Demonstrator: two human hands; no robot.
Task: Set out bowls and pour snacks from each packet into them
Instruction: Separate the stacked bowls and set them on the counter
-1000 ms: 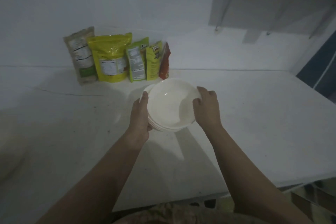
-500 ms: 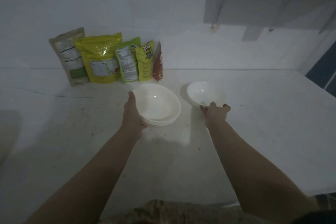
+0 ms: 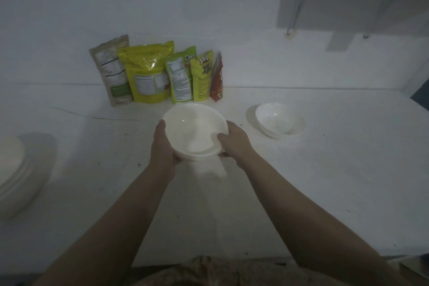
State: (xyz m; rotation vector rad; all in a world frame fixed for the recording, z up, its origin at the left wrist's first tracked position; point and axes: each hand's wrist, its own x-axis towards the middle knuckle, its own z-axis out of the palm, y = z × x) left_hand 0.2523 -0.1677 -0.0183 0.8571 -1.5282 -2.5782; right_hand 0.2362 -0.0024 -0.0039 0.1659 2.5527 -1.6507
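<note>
Both hands hold a stack of white bowls (image 3: pixel 193 132) above the middle of the white table (image 3: pixel 325 181). The left hand (image 3: pixel 162 148) grasps the stack's left rim, thumb up along the edge and fingers curled underneath. The right hand (image 3: pixel 234 144) grips the right rim, with its thumb hooked over the lip into the top bowl and the other fingers wrapped below. A single white bowl (image 3: pixel 277 124) stands upright on the table to the right of the stack, well apart from it and nearer the far edge. Along the far edge, against the wall, five snack packets stand upright in a row, each touching or overlapping the next: a beige pouch (image 3: pixel 112 72), a large yellow pouch (image 3: pixel 147 72), a green-and-white packet (image 3: pixel 181 76), a yellow packet marked "360" (image 3: pixel 203 76) and a red packet (image 3: pixel 216 79). At the left edge of the table a pile of white plates (image 3: pixel 11 169) is partly cut off by the frame.
</note>
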